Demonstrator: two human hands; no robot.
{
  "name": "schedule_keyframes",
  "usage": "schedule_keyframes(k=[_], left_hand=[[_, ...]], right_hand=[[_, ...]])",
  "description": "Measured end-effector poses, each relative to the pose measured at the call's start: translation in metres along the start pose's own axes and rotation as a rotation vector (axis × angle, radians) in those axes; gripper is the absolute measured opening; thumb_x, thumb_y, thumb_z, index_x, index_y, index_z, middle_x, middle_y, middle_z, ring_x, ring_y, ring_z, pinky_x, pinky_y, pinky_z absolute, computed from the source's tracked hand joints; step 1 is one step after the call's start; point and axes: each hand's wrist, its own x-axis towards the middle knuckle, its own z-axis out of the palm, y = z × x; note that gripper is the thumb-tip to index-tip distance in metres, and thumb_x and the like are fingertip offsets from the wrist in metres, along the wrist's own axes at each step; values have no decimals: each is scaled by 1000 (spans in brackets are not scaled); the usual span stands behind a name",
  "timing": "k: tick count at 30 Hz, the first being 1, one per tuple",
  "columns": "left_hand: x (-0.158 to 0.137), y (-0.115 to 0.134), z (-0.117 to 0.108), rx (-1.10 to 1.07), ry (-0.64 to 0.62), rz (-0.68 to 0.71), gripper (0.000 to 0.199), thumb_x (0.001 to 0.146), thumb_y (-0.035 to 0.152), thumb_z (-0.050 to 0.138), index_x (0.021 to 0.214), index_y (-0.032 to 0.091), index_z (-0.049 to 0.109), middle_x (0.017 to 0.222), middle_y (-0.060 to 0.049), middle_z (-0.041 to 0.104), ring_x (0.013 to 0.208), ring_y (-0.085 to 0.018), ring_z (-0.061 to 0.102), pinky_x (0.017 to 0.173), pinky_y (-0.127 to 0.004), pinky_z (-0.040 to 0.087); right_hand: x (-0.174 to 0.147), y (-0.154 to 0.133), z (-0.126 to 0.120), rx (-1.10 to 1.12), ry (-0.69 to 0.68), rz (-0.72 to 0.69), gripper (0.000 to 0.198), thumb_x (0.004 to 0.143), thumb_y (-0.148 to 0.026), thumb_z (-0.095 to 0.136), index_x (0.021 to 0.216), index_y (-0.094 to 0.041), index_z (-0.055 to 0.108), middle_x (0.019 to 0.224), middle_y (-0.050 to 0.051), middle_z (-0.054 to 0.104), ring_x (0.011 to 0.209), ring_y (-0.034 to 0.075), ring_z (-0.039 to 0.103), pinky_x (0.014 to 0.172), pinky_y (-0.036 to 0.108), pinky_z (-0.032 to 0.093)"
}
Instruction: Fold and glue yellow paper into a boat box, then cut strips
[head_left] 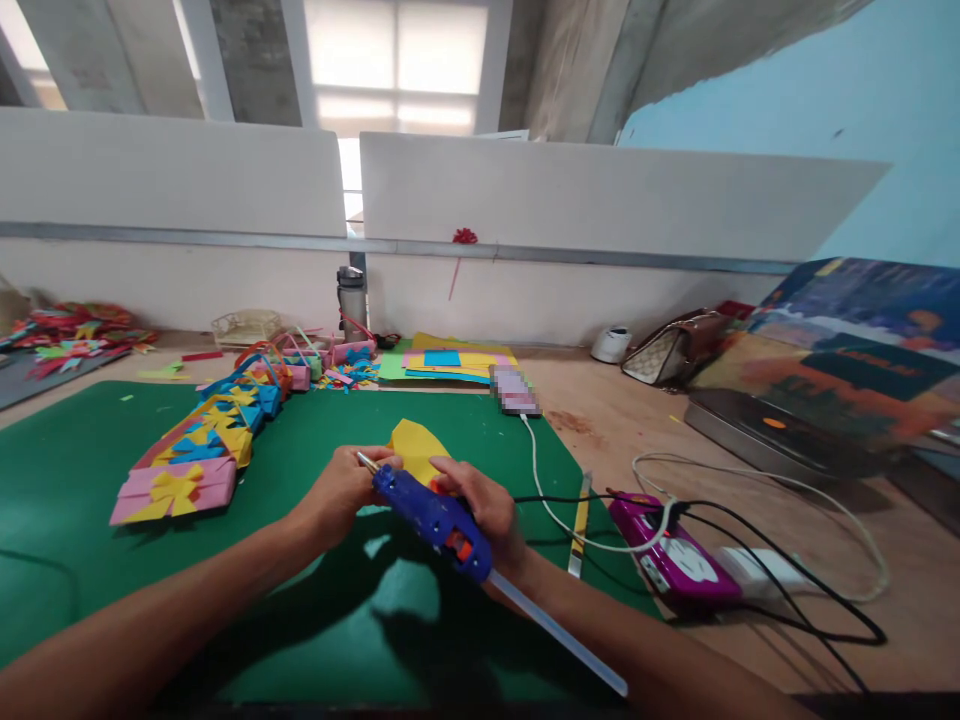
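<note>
My right hand [480, 500] is wrapped round a blue hot glue gun [431, 522], its metal nozzle pointing up and left. A long clear glue stick [562, 632] sticks out of the gun's back end. The fingers of my left hand [347, 497] are closed on a folded yellow paper piece [417, 446], held above the green cutting mat [322, 640]. The nozzle tip is close to the left fingers; whether it touches the paper I cannot tell. To the left on the mat stands a row of small pink, blue and yellow paper baskets [177, 490] with bows.
A utility knife [580, 525] lies at the mat's right edge, near a purple power strip [675, 560] with black and white cables. A phone [514, 390], coloured paper sheets [457, 360], a bottle [351, 300] and a handbag [667, 350] are further back. Paper strips [75, 330] pile up far left.
</note>
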Motion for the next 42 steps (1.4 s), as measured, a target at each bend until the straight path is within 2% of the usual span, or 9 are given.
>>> schedule_keyframes(k=[5,8,11,14,16,20,29,36,42], left_hand=[[12,9,-14,44,188,149,23,59,35,68,65,14,60,60,1,60,53,-11,55,53,-23,45],[19,21,-27,95,361,315,20,60,35,66,65,16,59,59,4,57,52,-9,51,52,-20,42],[20,32,-38,187,471,467,15,63,31,64,68,17,60,62,4,58,56,-9,51,54,-19,41],[16,35,-42,497,542,740,11,70,29,59,70,18,61,65,3,61,56,-10,54,53,-20,42],[14,32,-41,739,549,934,12,75,27,55,70,18,60,67,1,65,55,-11,57,54,-21,44],[10,20,-35,965,497,1156,12,79,22,50,73,18,60,72,-1,70,59,-12,63,58,-19,48],[6,8,-27,1010,366,1247,12,82,19,49,75,16,59,72,-3,71,56,-11,65,54,-17,49],[5,7,-24,1009,321,1250,14,83,17,48,75,16,59,70,-3,70,57,-11,65,56,-17,50],[6,2,-24,965,268,1237,13,84,16,48,77,16,59,71,-3,70,60,-11,65,58,-18,50]], right_hand=[[14,2,-22,-116,149,83,44,83,-24,56,126,-27,45,81,1,66,65,16,63,61,25,49],[28,9,-41,-383,167,131,52,82,-29,58,131,-24,41,79,2,65,63,19,61,59,28,45],[36,15,-48,-807,-53,150,47,85,-15,47,131,-16,43,79,10,65,69,24,60,64,34,41],[33,23,-39,-1096,-368,201,47,85,-3,35,130,-14,47,74,13,64,69,24,60,63,35,37],[28,28,-29,-1146,-488,239,47,87,-3,32,129,-15,48,71,14,63,66,23,59,60,34,35],[17,38,-13,-1144,-555,255,45,89,-6,31,130,-18,46,72,14,62,68,22,59,60,33,32],[22,51,-10,-1133,-654,346,49,90,-6,27,138,-17,33,90,17,60,84,26,57,72,41,34],[17,48,-29,-994,-819,378,53,85,-5,37,136,-20,34,108,15,59,100,26,55,89,47,32],[19,51,-31,-929,-841,422,46,85,-3,33,128,-19,42,107,13,61,98,25,57,79,36,41]])
